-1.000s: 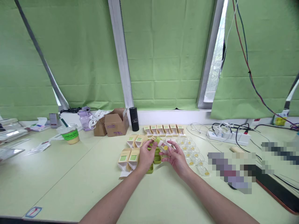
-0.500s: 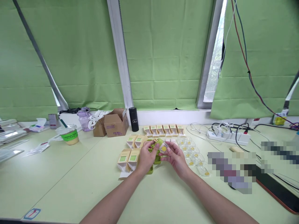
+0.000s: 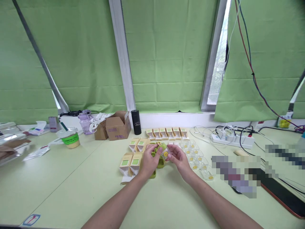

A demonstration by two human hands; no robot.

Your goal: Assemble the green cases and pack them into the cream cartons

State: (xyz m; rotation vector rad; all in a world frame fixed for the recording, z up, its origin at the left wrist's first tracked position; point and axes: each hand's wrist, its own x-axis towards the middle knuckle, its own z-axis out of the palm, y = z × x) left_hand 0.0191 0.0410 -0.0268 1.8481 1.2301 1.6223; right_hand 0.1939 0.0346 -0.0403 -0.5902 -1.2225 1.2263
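The left hand point(image 3: 149, 161) and right hand point(image 3: 181, 160) hold one small clear pot point(image 3: 165, 154) with a round green top point(image 3: 163, 146) and a yellow sticker. It is up over the table point(image 3: 100, 194), nearer the far edge than the near edge, and it leans a bit. The left fingers are close together around the green top. The right thumb and fingers make a narrow pinch on the clear part; I cannot tell where every fingertip sits. A light pinch looks best, as the clear part may bend or slip if squeezed hard. It helps to hold the two parts in one straight line, with slow, small moves. The elbows and wrists should not bump the paper boxes point(image 3: 135, 161) near the left hand, the green trays point(image 3: 160, 163) under the hands, or the clear cases point(image 3: 195, 158) by the right hand.
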